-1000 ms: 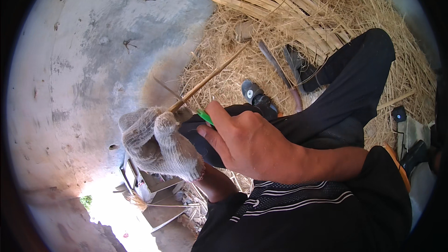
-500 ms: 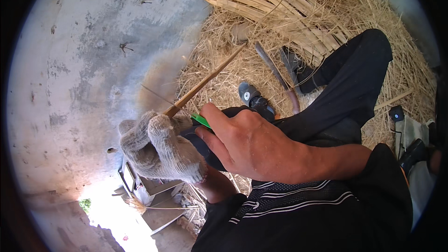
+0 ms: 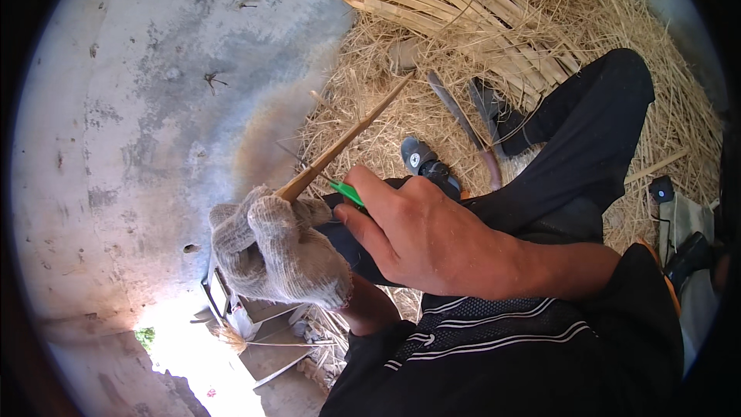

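Note:
My left hand (image 3: 278, 251) wears a grey-white knitted glove, and its fingers are wrapped round the near end of a tapering wooden strip, probably bamboo (image 3: 351, 135). The strip slants up and away to the right, above the straw. Bare and closed, my right hand (image 3: 432, 235) grips a green-handled knife (image 3: 347, 191) beside the strip's near end. The knife's thin blade points up and left past the strip, and part of it is hidden behind the wood. Most of the green handle is covered by my fingers.
Loose straw (image 3: 370, 58) covers the ground, with a pile of split strips (image 3: 494, 23) at the far side. A long dark blade with a brown handle (image 3: 490, 170) lies near my shoes (image 3: 417, 156). A stained grey wall (image 3: 154, 123) stands at the left.
Less of the knife's blade shows beyond the strip; my right hand has drawn slightly rightward relative to it. Both hands and the strip sit a little further right in the picture.

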`<state>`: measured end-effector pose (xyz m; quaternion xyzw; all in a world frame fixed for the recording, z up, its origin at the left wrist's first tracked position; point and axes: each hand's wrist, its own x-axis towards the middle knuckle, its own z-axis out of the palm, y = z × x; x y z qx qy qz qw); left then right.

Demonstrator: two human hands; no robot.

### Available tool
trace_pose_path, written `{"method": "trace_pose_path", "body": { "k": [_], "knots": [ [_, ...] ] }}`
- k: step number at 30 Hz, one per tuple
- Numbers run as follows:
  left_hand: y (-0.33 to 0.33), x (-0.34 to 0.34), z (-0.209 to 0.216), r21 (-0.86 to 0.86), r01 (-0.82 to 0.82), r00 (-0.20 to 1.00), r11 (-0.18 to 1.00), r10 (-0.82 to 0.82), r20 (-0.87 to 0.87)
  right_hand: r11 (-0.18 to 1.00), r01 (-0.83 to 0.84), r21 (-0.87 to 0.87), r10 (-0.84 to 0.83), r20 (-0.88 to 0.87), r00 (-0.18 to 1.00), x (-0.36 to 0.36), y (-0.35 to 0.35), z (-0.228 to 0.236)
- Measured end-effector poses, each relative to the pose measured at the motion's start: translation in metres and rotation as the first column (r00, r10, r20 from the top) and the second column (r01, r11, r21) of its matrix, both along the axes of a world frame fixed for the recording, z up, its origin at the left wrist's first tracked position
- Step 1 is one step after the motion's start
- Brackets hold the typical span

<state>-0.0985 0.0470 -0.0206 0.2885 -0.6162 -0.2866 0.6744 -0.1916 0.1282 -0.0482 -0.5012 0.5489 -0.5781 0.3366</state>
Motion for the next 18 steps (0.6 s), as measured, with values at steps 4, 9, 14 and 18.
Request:
{"method": "trace_pose_path", "body": {
  "k": [4,9,14,18],
  "knots": [
    [0.005,0.001,0.004,0.037,-0.011,0.999,0.999,0.009,0.032,0.998,-0.041,-0.048,0.046,0.089,0.995,0.007,0.006,0.013],
    [0.017,-0.011,0.015,-0.015,0.079,0.996,0.997,-0.079,0.031,0.995,-0.074,-0.073,0.083,0.13,0.988,0.009,0.006,0.018],
    [-0.007,0.005,-0.003,-0.017,-0.062,0.998,0.998,0.062,0.016,0.996,-0.013,-0.086,0.006,-0.085,0.996,0.01,0.003,0.015],
    [-0.015,0.017,0.004,-0.035,0.234,0.971,0.972,-0.232,0.052,0.988,0.148,0.044,-0.124,-0.352,0.928,0.009,-0.01,-0.015]
  ]
}}
